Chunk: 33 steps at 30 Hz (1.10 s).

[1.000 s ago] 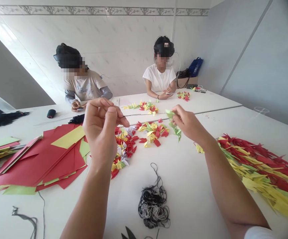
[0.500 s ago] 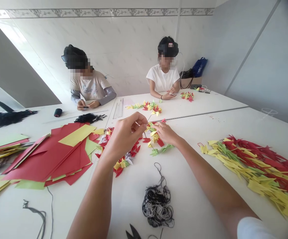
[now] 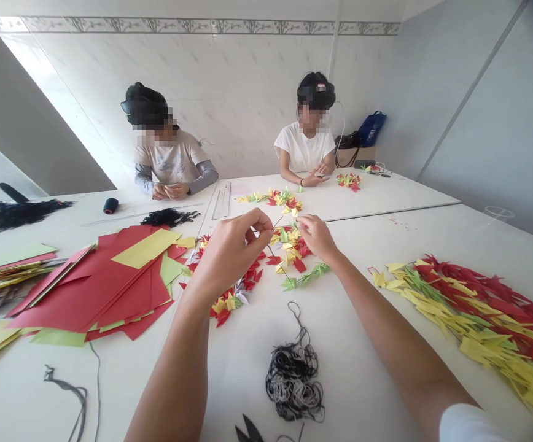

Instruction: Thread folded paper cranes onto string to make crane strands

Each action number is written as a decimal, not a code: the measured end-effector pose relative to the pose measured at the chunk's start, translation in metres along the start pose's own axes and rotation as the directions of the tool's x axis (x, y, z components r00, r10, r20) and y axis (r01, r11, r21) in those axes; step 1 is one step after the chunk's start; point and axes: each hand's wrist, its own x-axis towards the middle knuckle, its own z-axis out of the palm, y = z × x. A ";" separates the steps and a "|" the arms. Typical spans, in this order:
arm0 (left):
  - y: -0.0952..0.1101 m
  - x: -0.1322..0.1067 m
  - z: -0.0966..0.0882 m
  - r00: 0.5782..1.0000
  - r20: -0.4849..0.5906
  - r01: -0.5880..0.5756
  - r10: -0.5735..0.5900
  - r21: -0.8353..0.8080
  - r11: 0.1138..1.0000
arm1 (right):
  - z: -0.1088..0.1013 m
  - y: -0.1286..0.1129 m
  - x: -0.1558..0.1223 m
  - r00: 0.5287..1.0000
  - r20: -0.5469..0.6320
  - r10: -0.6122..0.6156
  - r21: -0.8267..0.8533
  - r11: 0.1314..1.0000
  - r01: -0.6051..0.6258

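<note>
In the head view, a thin needle (image 3: 276,221) is pinched in the narrow grip of the left hand (image 3: 229,261), above origami paper cranes (image 3: 287,245) on the table (image 3: 354,344). Whether the right hand (image 3: 317,238) holds anything cannot be told. Threading seems in hand, so drawing the thread (image 3: 279,261) through appears called for; the needle's eye is hidden by fingers (image 3: 261,226).

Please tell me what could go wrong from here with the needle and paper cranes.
The left hand pinches a thin needle with its point free, so a slip could prick the right hand. The thread hangs over the loose paper cranes and could snag and scatter them. The black thread bundle could tangle if caught.
</note>
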 end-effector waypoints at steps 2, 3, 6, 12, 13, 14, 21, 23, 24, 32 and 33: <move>0.000 0.000 0.001 1.000 -0.010 -0.007 0.007 -0.005 1.000 | -0.012 -0.006 -0.006 0.989 -0.125 0.074 0.345 0.938 -0.027; 0.001 0.000 0.002 1.000 -0.007 -0.006 0.006 -0.011 1.000 | -0.016 -0.009 -0.010 0.981 -0.144 0.128 0.511 0.859 -0.037; 0.005 0.000 0.005 0.998 0.060 0.033 -0.033 -0.002 0.999 | -0.029 -0.022 -0.018 0.966 -0.070 0.248 0.811 0.579 -0.090; 0.012 0.002 0.015 0.977 0.170 0.114 -0.128 0.092 0.989 | -0.055 -0.049 -0.027 0.972 0.100 0.211 0.949 0.274 -0.157; 0.013 0.002 0.017 0.976 0.174 0.115 -0.131 0.100 0.988 | -0.059 -0.053 -0.028 0.971 0.104 0.213 0.959 0.237 -0.155; 0.013 0.002 0.019 0.975 0.178 0.113 -0.131 0.105 0.988 | -0.062 -0.057 -0.029 0.970 0.106 0.218 0.968 0.202 -0.151; 0.017 -0.001 0.026 0.979 0.185 0.076 -0.088 0.072 0.995 | -0.070 -0.073 -0.033 0.973 0.120 0.196 0.988 0.075 -0.137; 0.019 -0.002 0.026 0.981 0.177 0.066 -0.079 0.076 0.995 | -0.071 -0.075 -0.034 0.972 0.127 0.200 0.988 0.063 -0.142; 0.020 -0.002 0.026 0.983 0.169 0.065 -0.078 0.078 0.995 | -0.071 -0.076 -0.034 0.971 0.128 0.202 0.988 0.059 -0.143; 0.022 -0.002 0.026 0.986 0.143 0.080 -0.088 0.061 0.995 | -0.071 -0.079 -0.035 0.974 0.125 0.191 0.989 0.055 -0.138; 0.022 -0.002 0.026 0.986 0.143 0.082 -0.090 0.058 0.995 | -0.071 -0.079 -0.035 0.974 0.122 0.189 0.989 0.055 -0.135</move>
